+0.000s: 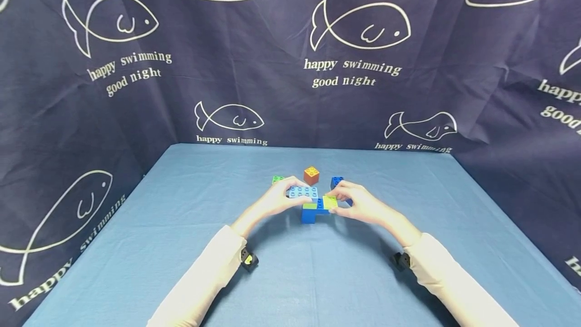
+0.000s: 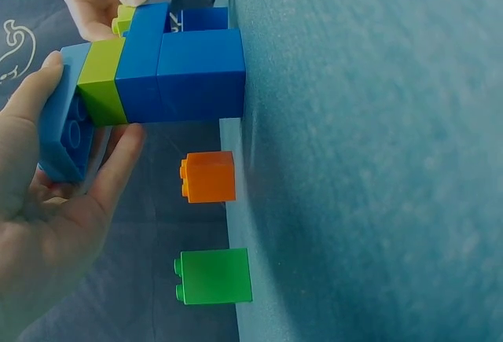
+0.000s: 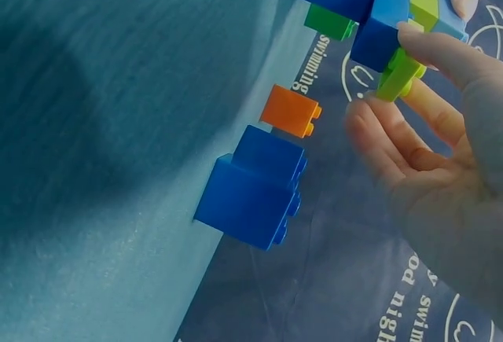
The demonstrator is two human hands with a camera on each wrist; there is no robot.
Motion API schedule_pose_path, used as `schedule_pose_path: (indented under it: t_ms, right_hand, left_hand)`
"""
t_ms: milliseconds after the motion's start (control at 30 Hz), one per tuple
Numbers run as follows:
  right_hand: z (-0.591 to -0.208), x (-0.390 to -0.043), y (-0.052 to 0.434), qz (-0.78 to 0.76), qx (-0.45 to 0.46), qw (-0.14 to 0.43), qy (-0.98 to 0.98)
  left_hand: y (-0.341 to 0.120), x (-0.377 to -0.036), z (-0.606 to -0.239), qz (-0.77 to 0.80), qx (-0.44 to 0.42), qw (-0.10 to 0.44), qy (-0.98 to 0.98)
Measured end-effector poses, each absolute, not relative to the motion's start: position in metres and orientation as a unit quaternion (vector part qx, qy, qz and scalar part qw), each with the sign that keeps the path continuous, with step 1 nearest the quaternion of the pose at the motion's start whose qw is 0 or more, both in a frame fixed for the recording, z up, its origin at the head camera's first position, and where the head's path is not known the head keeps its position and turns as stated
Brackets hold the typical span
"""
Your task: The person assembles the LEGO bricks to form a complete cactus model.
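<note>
A small brick build (image 1: 313, 211) stands mid-table: a dark blue base (image 2: 200, 75), a dark blue and a lime brick above it, and a light blue brick (image 1: 303, 192) on top. My left hand (image 1: 287, 196) grips that light blue brick (image 2: 67, 130), thumb on one side and fingers on the other. My right hand (image 1: 338, 201) pinches a lime green brick (image 1: 330, 201) against the build's right side. In the right wrist view the lime green brick (image 3: 401, 75) sits between thumb and fingers.
Loose bricks lie just behind the build: an orange one (image 1: 311, 174), a green one (image 1: 277, 179) to the left, a dark blue one (image 1: 337, 181) to the right. The blue tablecloth (image 1: 181, 246) is ringed by dark fish-print curtains.
</note>
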State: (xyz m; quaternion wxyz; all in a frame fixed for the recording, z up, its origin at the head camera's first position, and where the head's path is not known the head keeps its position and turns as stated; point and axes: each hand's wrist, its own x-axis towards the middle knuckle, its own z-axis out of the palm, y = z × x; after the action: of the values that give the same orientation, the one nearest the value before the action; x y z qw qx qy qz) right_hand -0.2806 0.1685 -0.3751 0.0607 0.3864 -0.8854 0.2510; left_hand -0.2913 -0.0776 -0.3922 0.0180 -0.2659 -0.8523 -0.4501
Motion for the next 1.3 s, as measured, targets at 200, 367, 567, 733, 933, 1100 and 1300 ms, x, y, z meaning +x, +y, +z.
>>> schedule_pose_path:
  t_ms: [200,367,567,733,933,1100,1300]
  right_hand:
    - [-0.377,-0.283,0.172,0.255,0.389,0.054,-0.884]
    - [-0.377,-0.283,0.176,0.254,0.395,0.061,-0.881]
    - [-0.374,-0.284,0.183,0.274,0.399,0.05,-0.873]
    - [-0.374,-0.29,0.189,0.252,0.394,0.081,-0.88]
    - [-0.375,-0.294,0.195,0.254,0.381,0.125,-0.88]
    - [-0.378,-0.298,0.198,0.249,0.353,0.162,-0.887]
    - [-0.38,-0.302,0.201,0.253,0.298,0.174,-0.904]
  left_hand:
    - [-0.078,-0.292,-0.394,-0.441,-0.274,0.02,-0.854]
    - [-0.079,-0.291,-0.394,-0.432,-0.279,0.025,-0.858]
    - [-0.079,-0.291,-0.394,-0.432,-0.276,0.025,-0.858]
    - [-0.079,-0.292,-0.393,-0.44,-0.272,0.024,-0.856]
    - [-0.079,-0.293,-0.393,-0.446,-0.273,0.019,-0.852]
    - [-0.078,-0.292,-0.393,-0.443,-0.269,0.021,-0.855]
    - [-0.077,-0.292,-0.393,-0.439,-0.262,0.018,-0.859]
